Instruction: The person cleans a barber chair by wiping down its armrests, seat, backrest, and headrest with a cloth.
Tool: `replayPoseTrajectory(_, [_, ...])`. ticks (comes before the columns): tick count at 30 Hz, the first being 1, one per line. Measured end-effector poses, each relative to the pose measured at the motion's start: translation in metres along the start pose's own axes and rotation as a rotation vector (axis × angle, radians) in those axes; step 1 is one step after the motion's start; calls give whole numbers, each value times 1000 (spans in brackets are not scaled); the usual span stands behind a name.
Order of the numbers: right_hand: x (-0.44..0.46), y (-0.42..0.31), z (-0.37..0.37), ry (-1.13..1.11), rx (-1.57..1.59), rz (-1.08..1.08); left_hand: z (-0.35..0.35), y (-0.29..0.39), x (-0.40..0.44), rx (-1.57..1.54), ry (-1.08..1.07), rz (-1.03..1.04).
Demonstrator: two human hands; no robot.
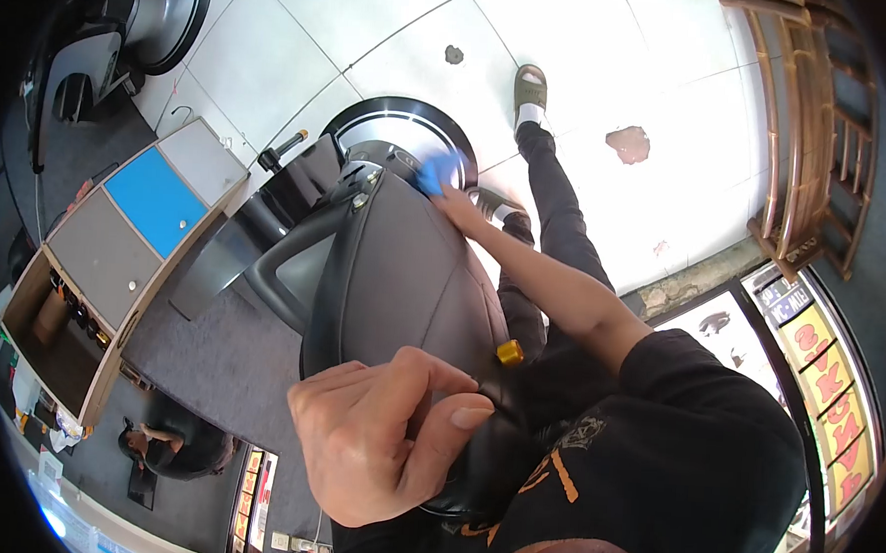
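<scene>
A grey and black padded barber chair [414, 265] stands right in front of me, its round shiny base [401, 124] on the floor. My right hand [459, 209] reaches down along the chair's edge. It is closed on a blue cloth [439, 168], which is smeared by motion and lies against the seat end. My left hand [380, 433] is close to the camera, above the upper end of the chair. Its fingers are curled, with the thumb near the forefinger. What lies under those fingers is hidden. A yellow knob [509, 353] sticks out beside the backrest.
A wooden cabinet [135, 230] with blue and grey doors is at the left. Another chair base [176, 12] stands at the upper left. A bamboo bench [801, 135] is at the upper right, near a lit yellow sign [827, 397]. White floor tiles [416, 35] have broken patches.
</scene>
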State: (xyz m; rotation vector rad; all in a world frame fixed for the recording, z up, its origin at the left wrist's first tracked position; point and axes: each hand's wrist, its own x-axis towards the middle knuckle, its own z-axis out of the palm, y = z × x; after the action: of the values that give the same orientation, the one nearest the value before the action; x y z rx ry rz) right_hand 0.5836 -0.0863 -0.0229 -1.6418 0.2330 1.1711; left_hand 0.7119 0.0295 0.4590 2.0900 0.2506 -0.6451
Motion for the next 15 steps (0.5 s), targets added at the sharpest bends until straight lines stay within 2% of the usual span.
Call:
replayPoseTrajectory(1, [10, -25, 4, -1, 98, -183, 2, 0, -2, -6, 8, -25])
replayPoseTrajectory(3, [31, -63, -4, -137, 217, -290, 2, -1, -1, -14, 21, -48])
replayPoseTrajectory(5, [39, -84, -10, -406, 263, -117, 1, 1, 0, -21, 16, -55])
replayPoseTrajectory(6, [32, -95, -16, -396, 184, -278, 1, 0, 0, -30, 17, -58])
replayPoseTrajectory(9, [14, -57, -11, -213, 201, -378, 2, 0, 2, -50, 31, -62])
replayPoseTrajectory(11, [3, 8, -21, -310, -17, -270, 1, 3, 3, -52, 36, -80])
replayPoseTrajectory(13, [-18, 38, -40, -420, -336, -31, 1, 2, 3, -58, 47, -79])
replayPoseTrajectory(15, [-53, 77, -47, -418, -382, -79, 2, 1, 2, -55, 55, -76])
